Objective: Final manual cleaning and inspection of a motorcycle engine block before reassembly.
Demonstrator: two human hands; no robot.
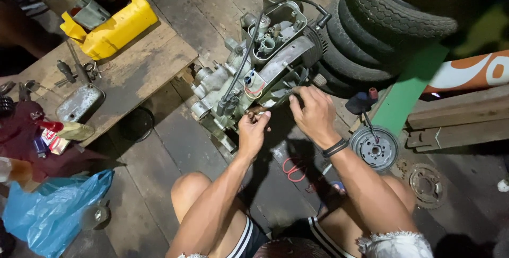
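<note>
Wooden plank floor [175,147], tyres [382,19] stacked beside. Engine block [260,62] lies on its side ahead. Right hand [315,115] pressed flat, steadying casing; left hand [253,130] pinches small brown part [258,111], possibly a fastener. Keep block braced, turn squarely.

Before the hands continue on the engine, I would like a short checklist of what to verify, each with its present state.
1. Left hand has a grip on the small brownish part at the engine: ok.
2. Right hand rests on the engine side: ok; what its fingers hold: cannot tell.
3. Black cable is free of both hands: ok.
4. Engine sits steady on the wooden floor: cannot tell.
5. Red-handled pliers lie near, between the knees: ok.
6. Yellow container on the low wooden table stands away from the work: ok.
</note>
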